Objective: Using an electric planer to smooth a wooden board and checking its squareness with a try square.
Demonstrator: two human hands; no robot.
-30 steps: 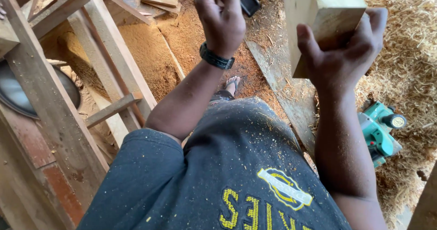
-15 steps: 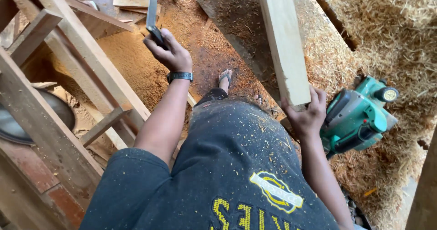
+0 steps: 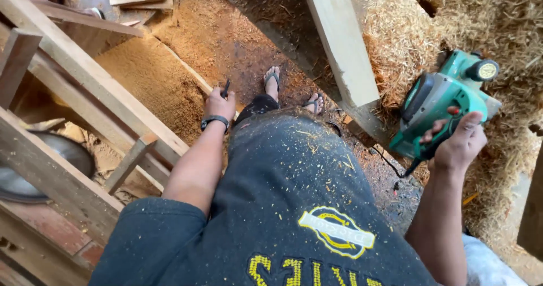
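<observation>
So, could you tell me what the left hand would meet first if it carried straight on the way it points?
The left hand, gripping a dark pencil-like tool, points down and forward. It would probably meet the sawdust-covered floor first, just beside the wooden frame; depth is hard to judge.

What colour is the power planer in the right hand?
Green with black parts, on the power planer, head view.

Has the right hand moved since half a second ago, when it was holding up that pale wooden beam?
Yes. The right hand has left the pale beam and gone rightward, away from it, to grip the handle of the green power planer by the straw.
</observation>
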